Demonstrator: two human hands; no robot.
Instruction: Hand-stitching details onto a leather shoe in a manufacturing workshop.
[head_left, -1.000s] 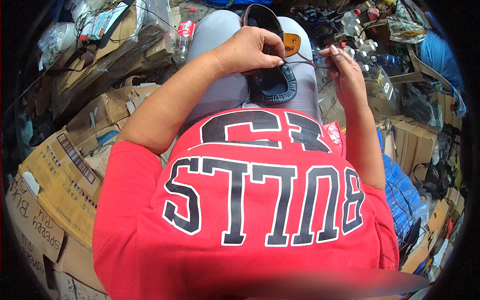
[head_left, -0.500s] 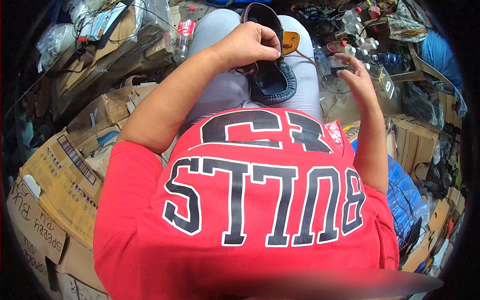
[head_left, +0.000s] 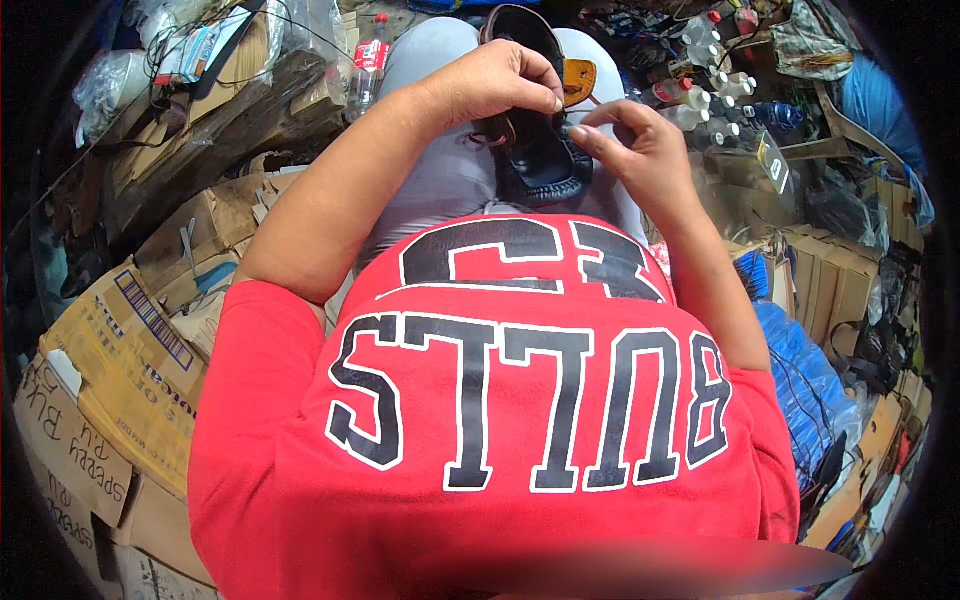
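Across my lap, on light grey trousers, lies a black moccasin-style shoe with a gathered seam round its toe. A tan leather flap with small holes sticks out at its side. My left hand is closed, thumb and finger pinching the shoe's edge near its middle. Beside the toe, on the right, my right hand holds thumb and forefinger close together. Whatever sits between those fingertips is too small to make out. A dark lace end hangs at the shoe's left side.
Several plastic bottles lie to the right of my knees, and one red-labelled bottle stands on the left. Cardboard boxes fill the left side. More cardboard and blue plastic sheeting lie at right.
My right hand has come in from the right, from above the bottles to the shoe's toe, and its fingers have drawn together. My left hand keeps its pinch, almost unmoved.
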